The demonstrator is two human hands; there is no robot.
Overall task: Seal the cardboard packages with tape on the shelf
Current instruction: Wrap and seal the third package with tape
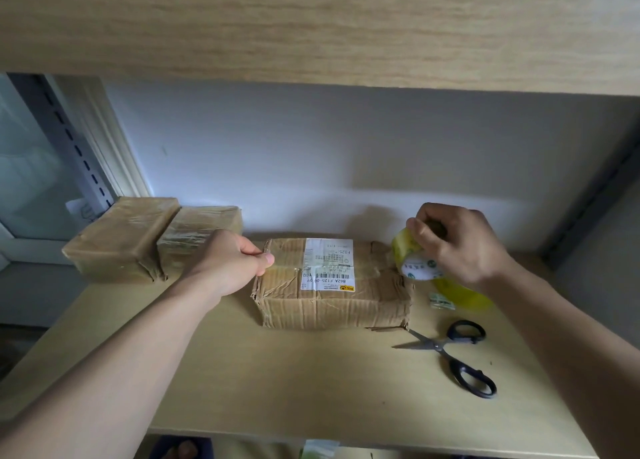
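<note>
A worn cardboard package [332, 302] with a white shipping label lies in the middle of the wooden shelf [277, 382]. My left hand [232, 261] pinches the end of a clear tape strip at the package's top left edge. My right hand [457, 240] grips a yellowish tape roll [410, 259] held above the package's right end. The strip runs across the package top between both hands. Two taped packages [117, 244] sit at the back left of the shelf.
Black-handled scissors [453, 354] lie open on the shelf to the right of the package. A second yellow tape roll [464, 296] rests under my right wrist. A shelf board hangs overhead and a white wall stands behind.
</note>
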